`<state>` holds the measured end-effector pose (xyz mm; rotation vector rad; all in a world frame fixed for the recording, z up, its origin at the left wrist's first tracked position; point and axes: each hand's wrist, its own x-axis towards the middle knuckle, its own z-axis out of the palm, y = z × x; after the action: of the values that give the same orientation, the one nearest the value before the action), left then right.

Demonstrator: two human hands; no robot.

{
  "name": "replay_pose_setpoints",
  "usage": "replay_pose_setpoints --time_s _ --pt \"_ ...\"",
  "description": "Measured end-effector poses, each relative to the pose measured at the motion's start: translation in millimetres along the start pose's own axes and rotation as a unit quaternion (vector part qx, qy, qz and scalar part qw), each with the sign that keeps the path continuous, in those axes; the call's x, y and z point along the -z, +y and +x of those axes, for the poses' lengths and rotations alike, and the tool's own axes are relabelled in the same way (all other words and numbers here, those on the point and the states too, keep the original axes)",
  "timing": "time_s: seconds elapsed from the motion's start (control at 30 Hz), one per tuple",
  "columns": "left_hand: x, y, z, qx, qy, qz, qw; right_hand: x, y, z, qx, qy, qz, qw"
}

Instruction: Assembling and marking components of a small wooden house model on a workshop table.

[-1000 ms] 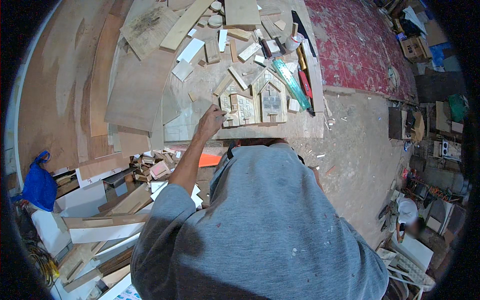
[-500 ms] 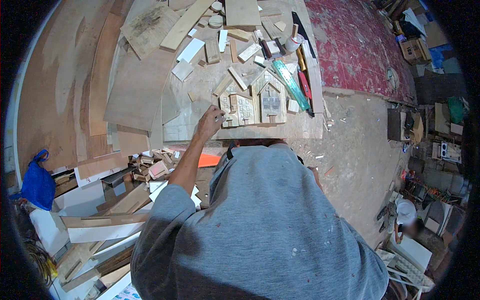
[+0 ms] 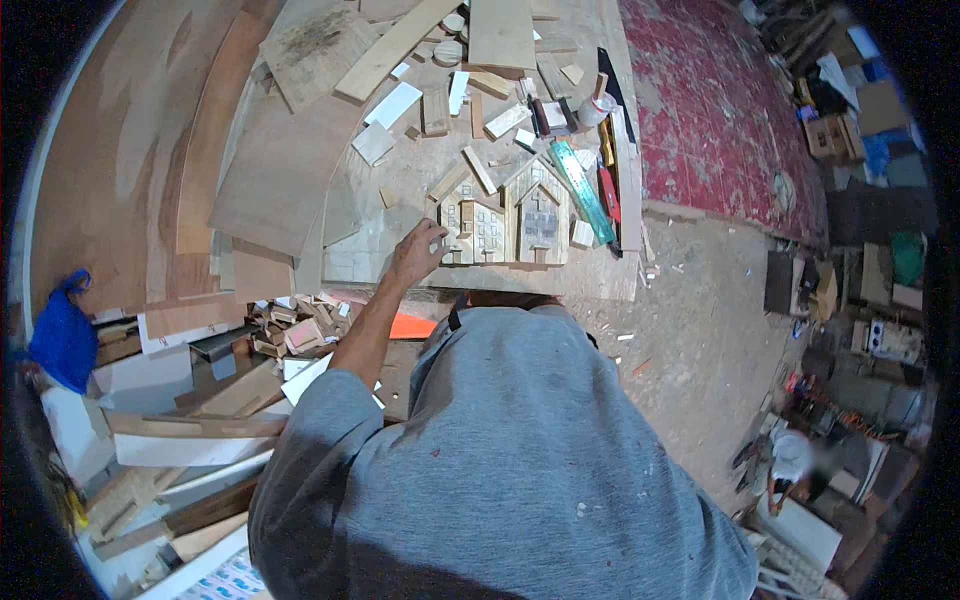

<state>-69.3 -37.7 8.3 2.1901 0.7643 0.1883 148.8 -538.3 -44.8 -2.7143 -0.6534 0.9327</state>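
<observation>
My left hand [image 3: 418, 252] rests at the left edge of a small wooden house model [image 3: 488, 222], its fingers curled in together. Whatever lies between the fingertips is too small to make out. This model has a sloped roof and outlined windows. Directly to its right stands a second wooden house model [image 3: 540, 225], with a peaked roof and a greyish panel of windows. A loose wood strip [image 3: 479, 170] leans over the first roof. To the right lies a green ruler [image 3: 583, 190]. My right hand is out of sight.
Wood offcuts, a white cup [image 3: 597, 108] and a red-handled tool [image 3: 609, 194] lie on the worktable [image 3: 385, 262]. Large plywood sheets [image 3: 285, 180] cover its left side. Scrap wood [image 3: 300, 330] piles up below left. Another person [image 3: 790, 458] is at the lower right.
The whole view has shifted slightly, with the table now a little lower in it. My left hand stays by the left house model. The sliver of my right arm has gone from view.
</observation>
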Motion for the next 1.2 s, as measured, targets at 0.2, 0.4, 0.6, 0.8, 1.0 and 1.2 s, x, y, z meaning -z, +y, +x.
replay_pose_setpoints --time_s 0.2,0.4,0.6,0.8,1.0,1.2 --pt "4 4 -19 0.051 0.036 -0.032 0.998 75 1 52 0.071 -0.033 -0.107 0.991" --pt "-32 -25 -85 0.159 0.187 -0.051 0.968 114 8 105 0.145 -0.071 -0.191 0.968" --pt "-159 -48 -248 0.333 0.271 0.143 0.892 120 19 128 0.192 -0.093 -0.228 0.950" --pt "-331 25 -410 0.516 0.100 0.092 0.846 115 35 171 0.092 -0.124 -0.225 0.962" --pt "-365 98 -480 0.540 -0.053 -0.206 0.815 90 59 191 0.132 -0.156 -0.168 0.964" --pt "-329 58 -477 0.447 0.069 -0.072 0.889 28 119 171 0.184 -0.149 -0.121 0.964"
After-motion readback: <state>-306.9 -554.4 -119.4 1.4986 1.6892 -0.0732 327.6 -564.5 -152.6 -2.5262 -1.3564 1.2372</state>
